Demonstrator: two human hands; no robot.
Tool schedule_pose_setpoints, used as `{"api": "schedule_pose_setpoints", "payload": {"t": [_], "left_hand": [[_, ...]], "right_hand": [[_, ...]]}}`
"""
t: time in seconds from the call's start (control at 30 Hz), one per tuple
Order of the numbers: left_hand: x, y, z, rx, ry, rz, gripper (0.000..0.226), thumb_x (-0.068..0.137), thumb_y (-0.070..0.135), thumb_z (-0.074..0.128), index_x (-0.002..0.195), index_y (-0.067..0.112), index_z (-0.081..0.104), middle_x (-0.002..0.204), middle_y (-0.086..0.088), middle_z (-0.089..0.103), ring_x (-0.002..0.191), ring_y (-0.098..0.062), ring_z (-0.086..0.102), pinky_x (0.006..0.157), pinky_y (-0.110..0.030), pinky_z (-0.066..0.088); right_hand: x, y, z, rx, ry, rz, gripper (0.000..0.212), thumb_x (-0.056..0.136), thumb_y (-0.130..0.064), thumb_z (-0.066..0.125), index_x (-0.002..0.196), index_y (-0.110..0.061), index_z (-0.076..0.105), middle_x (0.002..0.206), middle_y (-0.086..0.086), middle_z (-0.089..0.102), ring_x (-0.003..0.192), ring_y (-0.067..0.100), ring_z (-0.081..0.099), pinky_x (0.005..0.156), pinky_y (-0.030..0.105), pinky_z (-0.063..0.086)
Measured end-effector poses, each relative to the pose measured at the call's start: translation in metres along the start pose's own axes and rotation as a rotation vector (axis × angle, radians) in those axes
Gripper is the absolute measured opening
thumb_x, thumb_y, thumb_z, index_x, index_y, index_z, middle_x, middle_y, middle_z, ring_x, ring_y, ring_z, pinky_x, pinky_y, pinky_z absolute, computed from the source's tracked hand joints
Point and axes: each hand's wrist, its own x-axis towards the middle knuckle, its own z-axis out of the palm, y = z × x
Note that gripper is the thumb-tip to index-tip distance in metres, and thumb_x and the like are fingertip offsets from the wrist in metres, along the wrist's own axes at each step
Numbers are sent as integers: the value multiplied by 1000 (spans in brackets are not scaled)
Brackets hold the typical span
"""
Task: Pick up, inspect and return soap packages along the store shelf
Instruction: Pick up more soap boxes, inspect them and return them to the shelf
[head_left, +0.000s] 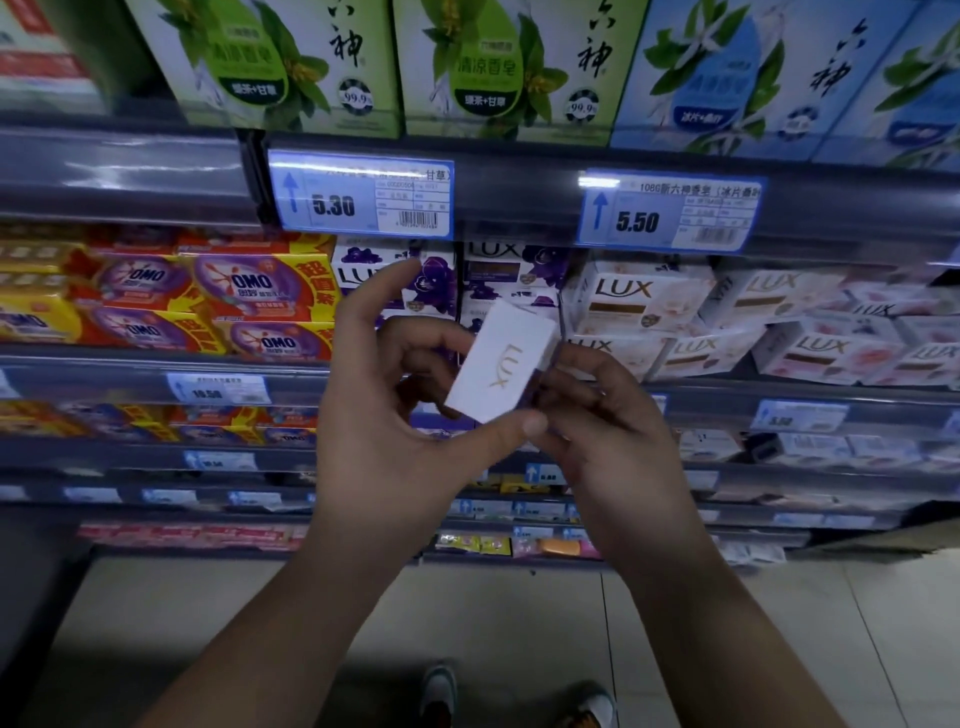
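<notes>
A white LUX soap box (501, 364) is held tilted in front of the shelf, its gold logo facing me. My left hand (395, 410) grips it from the left, thumb under its lower edge, middle fingers curled on its left side and index finger raised. My right hand (597, 431) pinches its lower right corner from the right. Behind the box stand purple LUX boxes (395, 283) and, further right, white and pink LUX boxes (641, 296).
Yellow and red OMO soap packs (260, 291) fill the shelf to the left. Green soap boxes (280, 62) and blue ones (753, 78) stand on the shelf above, with price tags 5.30 (361, 195) and 5.50 (670, 213). Lower shelves hold more packs. My shoes (441, 693) are on the tiled floor.
</notes>
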Motion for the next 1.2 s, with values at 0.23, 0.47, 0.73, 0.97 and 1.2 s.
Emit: {"api": "schedule_pose_setpoints", "payload": {"t": [0.23,0.47,0.73,0.97,1.2], "left_hand": [[-1,-5,-5,-72,-11,-9,91,74,23,88,148,23,36,108,3,74,99,-23,69,81,-34,57],[-3,-26,-17,-112,-119,-73,54,91,-13,65,132,22,63,133,4,69,123,-16,65,91,-28,57],[1,-44,-17,-338,-142,-283,57,92,3,67,141,27,51,121,-13,68,105,-29,67,92,-42,56],[5,-37,-14,-343,-99,-93,49,85,-12,65,123,20,64,127,-2,71,122,-22,66,87,-28,58],[7,-29,-20,-162,-122,63,75,69,-36,49,116,17,74,140,0,66,137,-16,56,83,-12,49]], "right_hand": [[0,-2,-4,43,0,-79,26,97,6,56,117,-8,64,107,8,79,104,22,75,88,35,60],[-8,-9,-4,-102,-45,-500,30,83,12,66,98,-14,61,135,7,66,130,22,61,102,42,55],[-22,-18,13,-392,-72,-660,38,84,-5,78,118,-20,67,146,0,55,138,18,52,106,34,50],[-20,-16,5,-335,-19,-612,41,89,-3,72,123,-23,63,147,-7,56,139,15,53,104,23,50],[-17,-6,-6,-224,-4,-527,40,87,-1,70,115,-28,61,142,-3,64,135,14,58,103,36,54]]}}
